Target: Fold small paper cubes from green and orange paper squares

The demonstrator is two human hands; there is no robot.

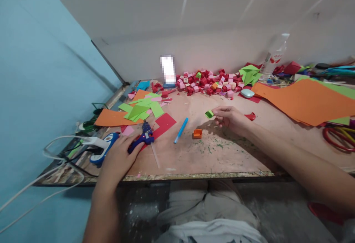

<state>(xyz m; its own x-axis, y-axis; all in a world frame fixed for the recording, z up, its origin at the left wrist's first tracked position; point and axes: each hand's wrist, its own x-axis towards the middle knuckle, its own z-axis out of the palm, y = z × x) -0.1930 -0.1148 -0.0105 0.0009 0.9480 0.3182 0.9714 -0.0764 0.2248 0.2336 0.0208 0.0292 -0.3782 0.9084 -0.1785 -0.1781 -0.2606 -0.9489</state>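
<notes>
The green piece, a small folded bit of paper, is held just above the table, near its middle. The right hand pinches it between thumb and fingertips, with the forearm lying across the table's right side. A small red piece lies just beside this hand, on its far side.

The left hand rests at the near left edge. Its fingers, held together, lie on the handle of the blue glue gun; whether they close around it cannot be told. The gun's nozzle lies over a red sheet. A power strip with white cables lies just left of the hand.

Between the hands:
- an orange box, small and open;
- a blue pen, lying at a slant.

Farther out:
- green scraps on an orange sheet, left;
- a pile of red and pink cubes along the wall;
- a large orange sheet, right.
</notes>
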